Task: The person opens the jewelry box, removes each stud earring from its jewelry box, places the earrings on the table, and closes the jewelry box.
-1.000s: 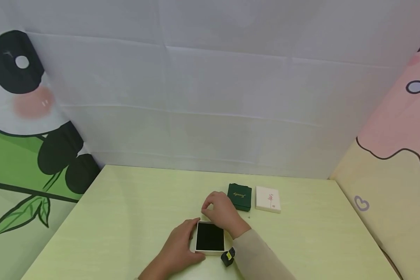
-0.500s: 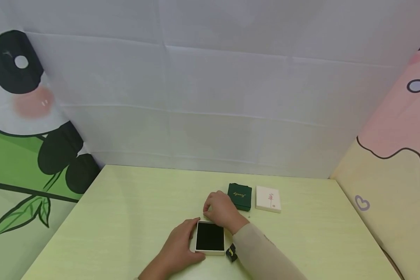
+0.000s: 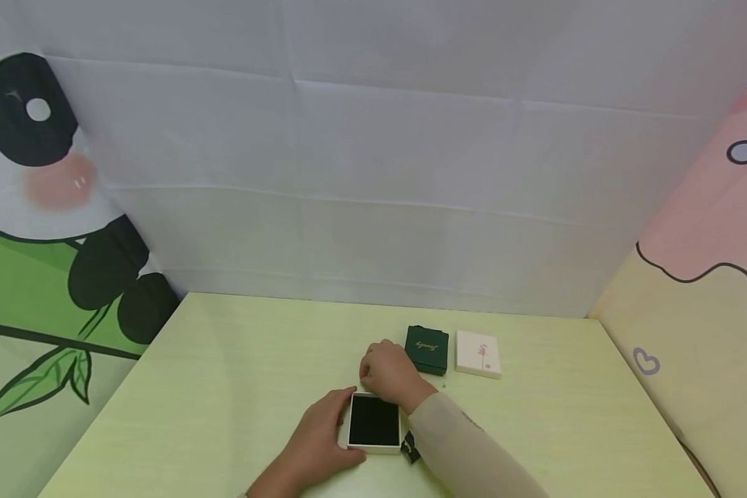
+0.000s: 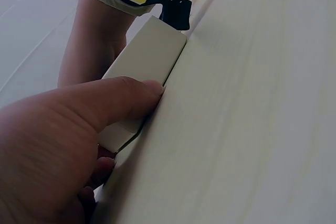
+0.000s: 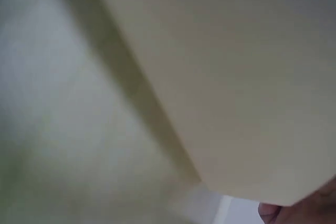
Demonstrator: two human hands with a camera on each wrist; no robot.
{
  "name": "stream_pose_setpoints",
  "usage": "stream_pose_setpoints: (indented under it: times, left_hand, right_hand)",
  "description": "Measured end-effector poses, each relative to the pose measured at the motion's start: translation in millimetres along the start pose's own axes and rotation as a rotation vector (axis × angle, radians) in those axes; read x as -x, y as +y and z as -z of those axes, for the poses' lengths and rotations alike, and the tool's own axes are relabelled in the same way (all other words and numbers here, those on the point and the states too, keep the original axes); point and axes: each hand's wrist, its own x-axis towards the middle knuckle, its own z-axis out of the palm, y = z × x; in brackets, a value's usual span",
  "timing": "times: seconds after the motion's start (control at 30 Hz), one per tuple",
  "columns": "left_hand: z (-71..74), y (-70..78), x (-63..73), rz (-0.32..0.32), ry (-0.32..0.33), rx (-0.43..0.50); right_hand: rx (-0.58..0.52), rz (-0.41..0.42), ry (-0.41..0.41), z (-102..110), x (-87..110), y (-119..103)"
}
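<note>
A small square white box (image 3: 373, 449) with a black inside (image 3: 373, 420) lies on the table. My left hand (image 3: 319, 437) grips it from the left, with the thumb on its near side and the fingers toward the far corner. In the left wrist view the thumb of the left hand (image 4: 68, 124) presses on the side of the box (image 4: 149, 51). My right hand (image 3: 392, 373) is bent over the box's far right corner, fingers curled down; what lies between its fingertips is hidden. The cream side of the box (image 5: 226, 87) fills much of the right wrist view.
A dark green box (image 3: 427, 350) with gold lettering lies beyond the right hand. To its right is a flat white box (image 3: 477, 354) with a pink flower print. A black wrist camera mount (image 3: 410, 448) sits under the right sleeve. A pale wall cloth (image 3: 373, 173) rises behind the table.
The right hand has turned slightly, its fingers curling further down near the box's far edge, and its forearm has shifted slightly. The left hand and box have stayed in place.
</note>
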Motion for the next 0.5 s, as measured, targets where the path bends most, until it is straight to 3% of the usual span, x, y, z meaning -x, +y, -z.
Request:
stream_pose_setpoints:
  times: [0.5]
  left_hand:
    - [-1.8,-0.1,-0.6,-0.013,0.016,-0.024]
  right_hand:
    - [-0.109,-0.034,0.067,1.4,7.2,14.9]
